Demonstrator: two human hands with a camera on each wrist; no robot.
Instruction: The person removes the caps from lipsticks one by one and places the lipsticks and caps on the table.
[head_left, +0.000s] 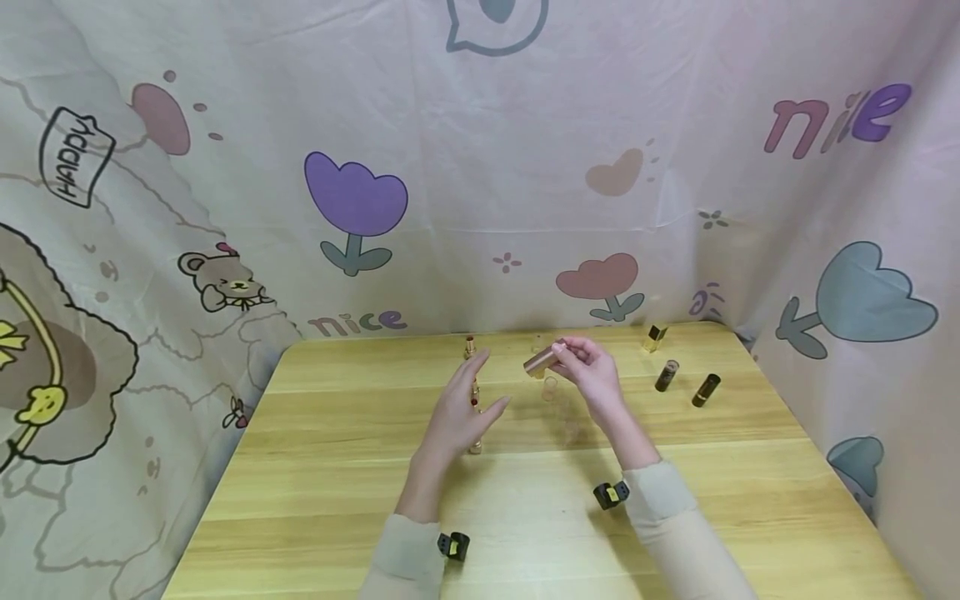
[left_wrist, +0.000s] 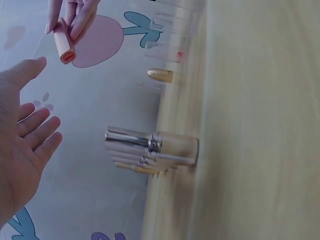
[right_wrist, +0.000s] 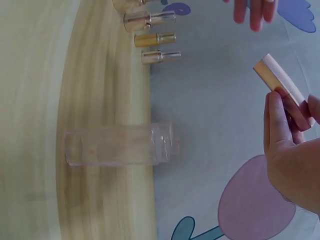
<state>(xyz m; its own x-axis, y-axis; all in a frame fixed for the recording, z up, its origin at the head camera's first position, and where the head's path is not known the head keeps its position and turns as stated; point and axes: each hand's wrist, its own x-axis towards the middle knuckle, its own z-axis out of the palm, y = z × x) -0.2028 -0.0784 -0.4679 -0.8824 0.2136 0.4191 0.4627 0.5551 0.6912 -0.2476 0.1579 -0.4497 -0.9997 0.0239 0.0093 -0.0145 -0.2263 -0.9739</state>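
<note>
My right hand (head_left: 596, 379) pinches a rose-gold lipstick tube (head_left: 539, 362) between thumb and fingers, raised above the table. In the left wrist view, one end of this lipstick tube (left_wrist: 65, 47) faces the camera and shows a reddish centre. My left hand (head_left: 456, 417) is held up to the left of it, thumb spread from the fingers, with nothing in its grasp. Beneath and beside that hand runs a row of several standing lipsticks (right_wrist: 150, 20), partly hidden by it in the head view. Clear plastic caps (head_left: 551, 387) stand below my right hand.
Toward the right of the wooden table (head_left: 315, 492) are a gold lipstick with a black top (head_left: 654, 337), a dark tube (head_left: 666, 376) and a black tube with a gold band (head_left: 706, 390). A printed curtain (head_left: 480, 167) hangs behind the table's far edge.
</note>
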